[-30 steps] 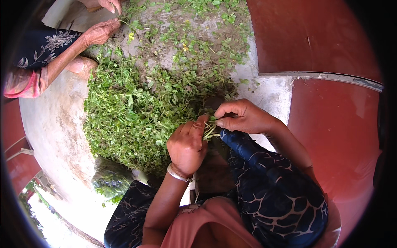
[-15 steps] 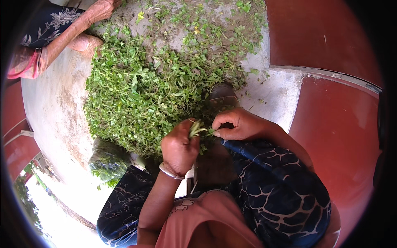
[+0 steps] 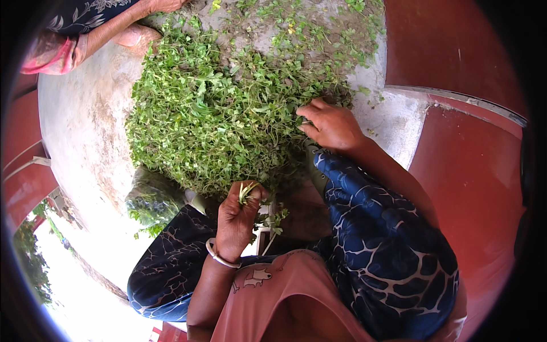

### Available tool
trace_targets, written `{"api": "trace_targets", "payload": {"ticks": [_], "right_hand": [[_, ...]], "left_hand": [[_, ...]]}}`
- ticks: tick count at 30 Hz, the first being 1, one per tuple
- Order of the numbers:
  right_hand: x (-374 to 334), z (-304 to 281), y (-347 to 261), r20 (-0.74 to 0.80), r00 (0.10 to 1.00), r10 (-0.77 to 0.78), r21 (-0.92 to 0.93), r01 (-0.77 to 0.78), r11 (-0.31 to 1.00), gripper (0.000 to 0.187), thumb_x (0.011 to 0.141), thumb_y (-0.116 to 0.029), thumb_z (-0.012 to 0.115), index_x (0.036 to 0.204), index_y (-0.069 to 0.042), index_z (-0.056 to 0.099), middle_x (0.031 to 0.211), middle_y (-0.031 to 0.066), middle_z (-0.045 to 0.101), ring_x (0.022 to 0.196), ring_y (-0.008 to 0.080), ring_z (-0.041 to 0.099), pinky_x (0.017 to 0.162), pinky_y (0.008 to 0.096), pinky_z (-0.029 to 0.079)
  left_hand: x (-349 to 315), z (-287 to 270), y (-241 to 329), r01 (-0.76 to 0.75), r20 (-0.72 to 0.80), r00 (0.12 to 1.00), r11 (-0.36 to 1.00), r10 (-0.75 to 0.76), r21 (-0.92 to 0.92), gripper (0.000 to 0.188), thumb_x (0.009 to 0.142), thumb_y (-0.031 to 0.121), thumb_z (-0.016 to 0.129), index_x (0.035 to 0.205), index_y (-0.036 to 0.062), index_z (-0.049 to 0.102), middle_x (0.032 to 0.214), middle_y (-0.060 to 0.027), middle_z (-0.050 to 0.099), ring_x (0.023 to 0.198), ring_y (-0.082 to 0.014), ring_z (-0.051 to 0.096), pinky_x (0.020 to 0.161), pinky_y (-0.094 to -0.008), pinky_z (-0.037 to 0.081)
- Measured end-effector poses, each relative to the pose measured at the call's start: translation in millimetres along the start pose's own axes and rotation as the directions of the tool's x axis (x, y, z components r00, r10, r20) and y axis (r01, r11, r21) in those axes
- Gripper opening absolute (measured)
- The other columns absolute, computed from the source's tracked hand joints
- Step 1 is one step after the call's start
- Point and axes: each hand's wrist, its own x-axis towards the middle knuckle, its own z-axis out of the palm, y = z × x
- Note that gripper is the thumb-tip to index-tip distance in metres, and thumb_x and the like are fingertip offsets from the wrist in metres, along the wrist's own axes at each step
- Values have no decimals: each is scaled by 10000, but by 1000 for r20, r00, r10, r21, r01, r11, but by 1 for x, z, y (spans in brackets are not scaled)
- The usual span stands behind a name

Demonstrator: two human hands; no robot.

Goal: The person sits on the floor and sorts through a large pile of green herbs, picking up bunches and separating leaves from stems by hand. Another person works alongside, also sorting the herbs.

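A bunch of leafy green herbs (image 3: 246, 192) is gripped in my left hand (image 3: 235, 219), its pale cut stem ends poking up from the fist. Some of its leaves hang below, beside the fingers. My right hand (image 3: 333, 126) is at the right edge of a wide heap of loose green herbs (image 3: 199, 119). Its thumb and fingers are drawn together in a pinch. Whether a sprig is between them, I cannot make out. A white bracelet (image 3: 219, 255) circles my left wrist.
A clear plastic bag (image 3: 151, 196) with greens stands left of my knee. At the upper left another person's forearm (image 3: 114, 29) reaches over the heap's far side. Thinner scattered sprigs (image 3: 307, 34) lie on the concrete beyond. Red panels (image 3: 467, 165) flank the right.
My right hand has moved away from the bunch, up and right to the heap's edge. My left hand has dropped slightly toward me, still holding the bunch. The view has shifted a little.
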Motion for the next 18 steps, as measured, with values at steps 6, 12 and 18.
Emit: {"api": "trace_targets", "payload": {"ticks": [6, 12, 18], "right_hand": [[7, 14, 15, 119, 993, -24, -86, 34, 996, 183, 823, -174, 619, 988, -98, 594, 852, 81, 577, 779, 249, 605, 658, 340, 477], [-4, -6, 14, 92, 993, 78, 593, -117, 796, 102, 801, -119, 622, 876, -50, 613, 822, 106, 620, 752, 239, 611, 679, 334, 468], [6, 8, 12, 14, 1000, -4, 121, 2, 993, 254, 811, -286, 621, 999, -123, 574, 905, 108, 623, 804, 312, 615, 659, 422, 490]], "left_hand": [[29, 19, -3, 69, 39, 998, 935, -59, -348, 196, 952, 234, 502, 922, 51, 564, 720, -2, 539, 677, -87, 477, 638, -237, 389], [42, 13, -19, 226, 20, 965, 794, -261, -565, 200, 932, 236, 545, 915, 38, 569, 669, 13, 493, 612, -81, 450, 568, -234, 384], [51, 25, -14, 338, 86, 933, 769, -349, -543, 233, 895, 279, 602, 882, 49, 570, 613, 10, 487, 514, -95, 446, 471, -250, 358]]}}
